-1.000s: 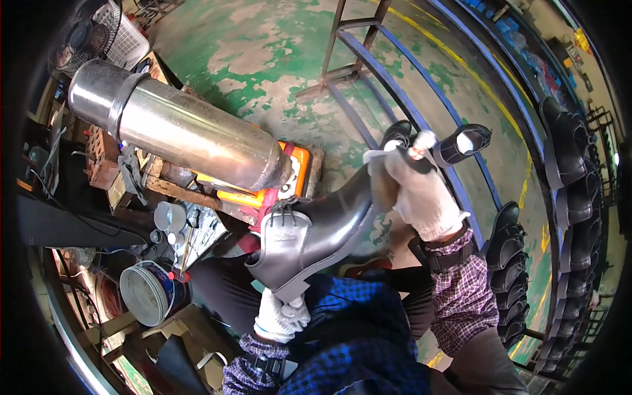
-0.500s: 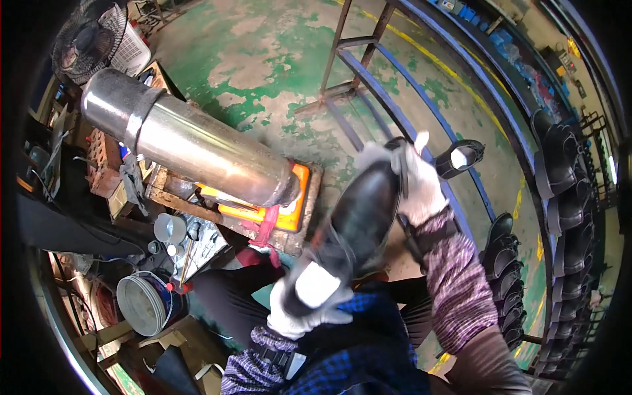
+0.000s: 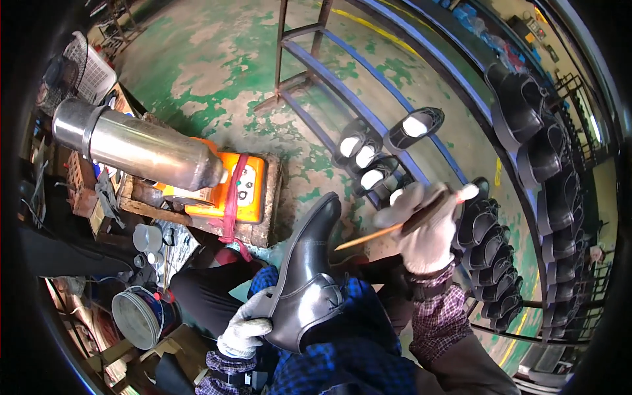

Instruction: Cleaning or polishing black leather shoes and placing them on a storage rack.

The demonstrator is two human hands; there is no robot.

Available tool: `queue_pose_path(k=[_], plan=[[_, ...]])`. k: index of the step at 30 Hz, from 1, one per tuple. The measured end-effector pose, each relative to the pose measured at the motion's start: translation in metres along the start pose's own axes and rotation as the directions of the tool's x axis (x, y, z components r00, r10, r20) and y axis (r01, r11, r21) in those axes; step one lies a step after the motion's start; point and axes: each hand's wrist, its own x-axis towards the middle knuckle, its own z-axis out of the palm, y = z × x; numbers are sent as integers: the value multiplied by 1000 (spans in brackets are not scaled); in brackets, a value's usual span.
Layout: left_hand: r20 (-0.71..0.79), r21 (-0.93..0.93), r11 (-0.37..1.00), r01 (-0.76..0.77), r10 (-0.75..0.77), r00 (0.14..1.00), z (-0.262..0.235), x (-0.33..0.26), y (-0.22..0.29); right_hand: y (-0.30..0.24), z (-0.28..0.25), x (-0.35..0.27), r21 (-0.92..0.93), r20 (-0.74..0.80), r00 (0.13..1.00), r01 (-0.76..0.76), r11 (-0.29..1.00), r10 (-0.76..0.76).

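A black leather shoe (image 3: 309,276) lies on my lap with its toe pointing away from me. My left hand (image 3: 245,327), in a white glove, grips its heel end from the left. My right hand (image 3: 424,227), also gloved, is raised to the right of the shoe and holds a thin wooden-handled brush (image 3: 395,225) whose pointed end aims toward the shoe's toe without touching it.
A steel cylinder (image 3: 138,146) sits over an orange machine (image 3: 242,191) on a wooden block at left. Blue metal racks (image 3: 368,112) carry several black shoes (image 3: 368,158) ahead and to the right. A round tin (image 3: 135,317) and clutter lie at lower left. The floor is worn green.
The shoe came down from in front of me onto my lap, toe now forward. My right hand let go of it and now holds the brush off to the right.
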Motion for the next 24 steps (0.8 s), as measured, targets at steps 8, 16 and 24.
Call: queue_pose_path(k=[8,16,24], plan=[[-85,245,970,13,8,996,12,-14,0,10,33,-24,-639,201,854,-257,725,480],[42,106,994,-11,7,999,10,-30,-3,-23,-28,35,-224,-177,977,79,971,-121],[294,-364,844,395,-298,908,17,15,3,-40,-149,-56,-452,-374,913,-28,892,-161]])
